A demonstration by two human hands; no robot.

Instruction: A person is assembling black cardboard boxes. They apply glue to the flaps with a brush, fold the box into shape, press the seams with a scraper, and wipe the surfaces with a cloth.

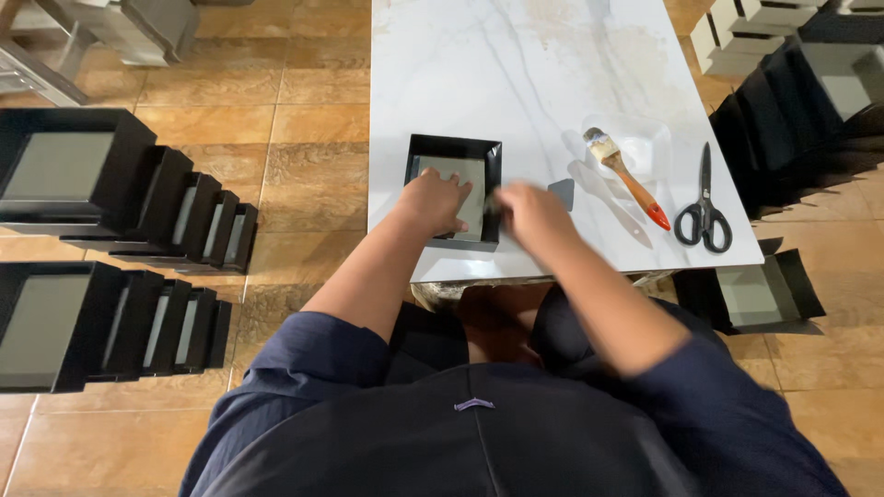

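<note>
A black open box (455,149) with a grey inner bottom sits on the white marble table (516,64) near its front edge. My left hand (433,202) rests flat inside the box, pressing on the grey lining. My right hand (532,213) is at the box's right wall, blurred, with its fingers closed against the edge. A small grey scraper-like piece (562,192) lies just beyond my right hand; whether the hand touches it is unclear.
A brush (626,175) with an orange handle leans on a clear dish (640,143), and black scissors (703,204) lie at the right. Rows of black boxes (120,198) stand on the tiled floor at left; more boxes (755,293) at right.
</note>
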